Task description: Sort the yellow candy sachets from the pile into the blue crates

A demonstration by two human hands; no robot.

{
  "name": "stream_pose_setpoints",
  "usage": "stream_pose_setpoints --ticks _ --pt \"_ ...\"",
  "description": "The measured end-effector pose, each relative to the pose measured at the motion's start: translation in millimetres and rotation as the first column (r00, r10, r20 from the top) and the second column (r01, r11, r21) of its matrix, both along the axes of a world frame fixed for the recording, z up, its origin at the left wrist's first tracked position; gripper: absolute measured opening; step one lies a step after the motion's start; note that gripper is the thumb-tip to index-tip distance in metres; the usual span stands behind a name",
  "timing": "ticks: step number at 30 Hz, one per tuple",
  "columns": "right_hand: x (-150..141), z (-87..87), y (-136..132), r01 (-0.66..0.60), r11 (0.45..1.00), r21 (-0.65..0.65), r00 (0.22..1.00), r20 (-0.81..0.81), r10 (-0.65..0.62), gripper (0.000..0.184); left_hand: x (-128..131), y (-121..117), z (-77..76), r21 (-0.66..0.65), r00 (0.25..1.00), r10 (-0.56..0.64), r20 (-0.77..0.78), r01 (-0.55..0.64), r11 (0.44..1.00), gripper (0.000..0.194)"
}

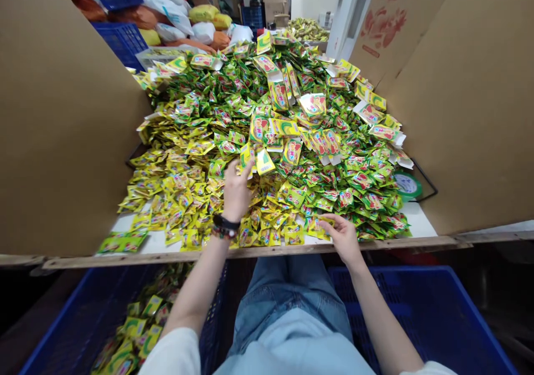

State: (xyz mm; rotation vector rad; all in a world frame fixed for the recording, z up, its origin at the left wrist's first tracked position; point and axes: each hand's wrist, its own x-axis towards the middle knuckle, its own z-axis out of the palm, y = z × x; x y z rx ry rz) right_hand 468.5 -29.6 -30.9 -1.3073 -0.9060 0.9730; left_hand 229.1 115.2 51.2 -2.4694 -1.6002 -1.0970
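My left hand (237,194), with a dark band and beads at the wrist, reaches into the middle of the heap. Its fingers close around the lower end of a small yellow-green carton (246,153). Beside that carton lies another small carton (264,161) showing a barcode. Near the table's front edge my right hand (345,239) pinches a yellow sachet (323,225) between thumb and fingers. Yellow sachets (179,188) spread over the left and front of the heap, green sachets (362,180) over the right and back. Several printed cartons (292,151) lie on top.
Cardboard walls (62,113) (471,113) flank the table. A green tape roll (406,186) lies at the right. Below the wooden edge (267,251) stand a blue crate (67,330) with filled packs and another blue crate (450,308). Sacks (162,2) are piled behind.
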Motion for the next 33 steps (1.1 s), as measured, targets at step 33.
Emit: stream_pose_setpoints --ticks 33 --pt "-25.5 63.7 -6.3 -0.189 0.982 -0.015 0.651 0.747 0.137 0.025 64.0 -125.6 -86.9 -0.074 0.972 -0.236 0.014 0.237 0.969 0.047"
